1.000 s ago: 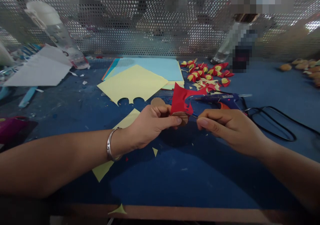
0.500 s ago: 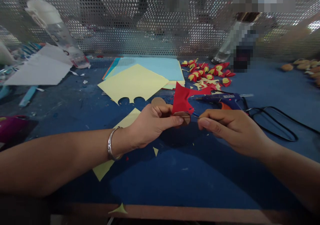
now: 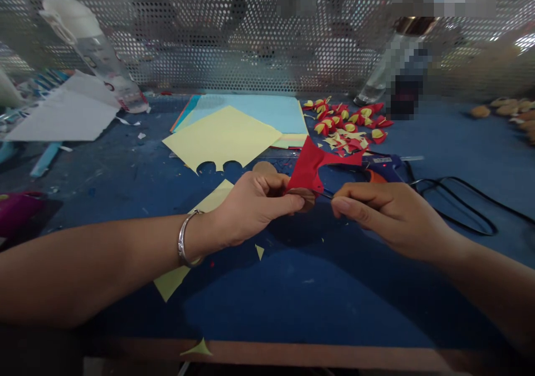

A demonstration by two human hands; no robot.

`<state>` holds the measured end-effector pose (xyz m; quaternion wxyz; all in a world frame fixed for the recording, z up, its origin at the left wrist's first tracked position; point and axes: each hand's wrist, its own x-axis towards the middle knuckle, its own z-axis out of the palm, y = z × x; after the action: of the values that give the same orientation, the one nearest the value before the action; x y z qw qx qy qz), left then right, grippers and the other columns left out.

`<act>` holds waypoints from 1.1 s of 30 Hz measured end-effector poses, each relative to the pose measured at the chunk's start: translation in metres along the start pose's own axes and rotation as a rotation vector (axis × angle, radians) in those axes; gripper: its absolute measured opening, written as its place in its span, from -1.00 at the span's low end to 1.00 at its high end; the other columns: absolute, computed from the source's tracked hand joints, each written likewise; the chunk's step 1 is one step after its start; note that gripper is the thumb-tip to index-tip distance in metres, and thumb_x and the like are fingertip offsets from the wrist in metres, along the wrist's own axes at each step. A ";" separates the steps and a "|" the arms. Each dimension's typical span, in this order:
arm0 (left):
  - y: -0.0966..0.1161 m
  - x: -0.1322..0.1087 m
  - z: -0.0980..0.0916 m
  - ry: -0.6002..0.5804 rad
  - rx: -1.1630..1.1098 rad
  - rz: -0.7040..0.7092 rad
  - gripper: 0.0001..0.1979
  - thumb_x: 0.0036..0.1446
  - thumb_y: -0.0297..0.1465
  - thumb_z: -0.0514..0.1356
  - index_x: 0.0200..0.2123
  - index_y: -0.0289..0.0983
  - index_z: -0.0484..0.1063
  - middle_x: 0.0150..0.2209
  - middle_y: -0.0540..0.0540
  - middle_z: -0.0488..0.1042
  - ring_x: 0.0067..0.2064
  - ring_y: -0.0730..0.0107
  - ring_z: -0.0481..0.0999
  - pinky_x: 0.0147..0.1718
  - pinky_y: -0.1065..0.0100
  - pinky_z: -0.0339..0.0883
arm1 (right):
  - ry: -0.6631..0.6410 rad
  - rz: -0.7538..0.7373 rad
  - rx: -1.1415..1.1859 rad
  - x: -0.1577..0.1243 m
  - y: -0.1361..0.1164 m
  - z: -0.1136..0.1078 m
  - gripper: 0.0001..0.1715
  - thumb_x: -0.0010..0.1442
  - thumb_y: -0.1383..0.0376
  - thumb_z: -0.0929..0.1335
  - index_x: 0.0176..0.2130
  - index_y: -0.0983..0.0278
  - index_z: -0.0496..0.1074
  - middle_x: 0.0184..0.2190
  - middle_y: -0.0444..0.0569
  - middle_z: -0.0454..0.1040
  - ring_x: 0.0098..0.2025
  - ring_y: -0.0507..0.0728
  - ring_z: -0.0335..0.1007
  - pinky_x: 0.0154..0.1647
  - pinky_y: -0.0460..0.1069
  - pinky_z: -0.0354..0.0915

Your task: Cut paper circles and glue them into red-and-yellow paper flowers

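Observation:
My left hand point(image 3: 254, 206) pinches a piece of red paper point(image 3: 311, 167) together with a small brown round piece point(image 3: 305, 198) just above the blue table. My right hand point(image 3: 387, 214) is closed on a thin tool whose tip point(image 3: 328, 194) reaches under the red paper; most of the tool is hidden inside the fingers. A silver bangle sits on my left wrist. Behind the red paper lies a blue glue gun point(image 3: 387, 167) on the table.
Yellow paper point(image 3: 221, 136) with cut-out semicircles lies on light blue sheets point(image 3: 267, 111). A heap of small red-and-yellow pieces point(image 3: 349, 122) sits behind the glue gun. Black cable point(image 3: 455, 203) loops at right. White paper point(image 3: 62, 114), a bottle point(image 3: 94, 53) and a perforated metal wall stand behind.
The red paper has turned in my left hand, its upper flap swinging to the right over the glue gun. Both hands stay in nearly the same place.

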<state>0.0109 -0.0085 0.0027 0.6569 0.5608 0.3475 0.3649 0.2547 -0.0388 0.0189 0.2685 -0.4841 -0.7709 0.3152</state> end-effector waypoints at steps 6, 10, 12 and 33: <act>0.001 -0.001 0.001 -0.010 -0.009 -0.038 -0.90 0.00 -0.46 0.40 -0.35 -0.23 0.73 -0.39 0.00 0.65 -0.32 0.44 0.54 -0.30 0.39 0.32 | -0.024 0.011 -0.040 0.001 0.000 -0.001 -0.34 0.41 -0.22 0.31 -0.39 0.22 0.53 -0.52 -0.09 0.45 -0.48 0.04 0.29 -0.47 -0.04 0.21; 0.001 -0.001 0.000 -0.017 0.072 -0.040 -0.93 0.01 -0.41 0.40 -0.39 -0.26 0.70 -0.44 0.01 0.59 -0.34 0.40 0.50 -0.27 0.34 0.33 | -0.034 0.004 -0.060 0.001 0.001 -0.001 -0.34 0.42 -0.22 0.30 -0.40 0.22 0.54 -0.52 -0.09 0.45 -0.49 0.05 0.29 -0.45 -0.04 0.23; 0.001 -0.001 0.000 0.003 0.110 -0.047 -0.93 0.00 -0.38 0.42 -0.43 -0.26 0.68 -0.44 -0.01 0.60 -0.32 0.35 0.53 -0.25 0.30 0.36 | -0.042 0.003 -0.074 0.001 0.002 -0.002 -0.35 0.42 -0.22 0.30 -0.38 0.21 0.54 -0.53 -0.10 0.43 -0.51 0.04 0.27 -0.47 -0.05 0.21; -0.008 -0.001 0.004 -0.065 -0.179 0.046 -0.94 0.07 -0.47 0.46 -0.36 -0.26 0.66 -0.34 0.02 0.64 -0.24 0.46 0.57 -0.07 0.37 0.42 | 0.175 0.018 0.089 0.007 -0.015 0.023 -0.58 0.30 -0.06 0.46 -0.32 0.22 0.55 -0.51 -0.14 0.40 -0.53 0.01 0.18 -0.55 -0.06 0.12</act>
<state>0.0149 -0.0123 -0.0050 0.7067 0.5193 0.2792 0.3912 0.2271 -0.0427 0.0161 0.3531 -0.5043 -0.7253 0.3081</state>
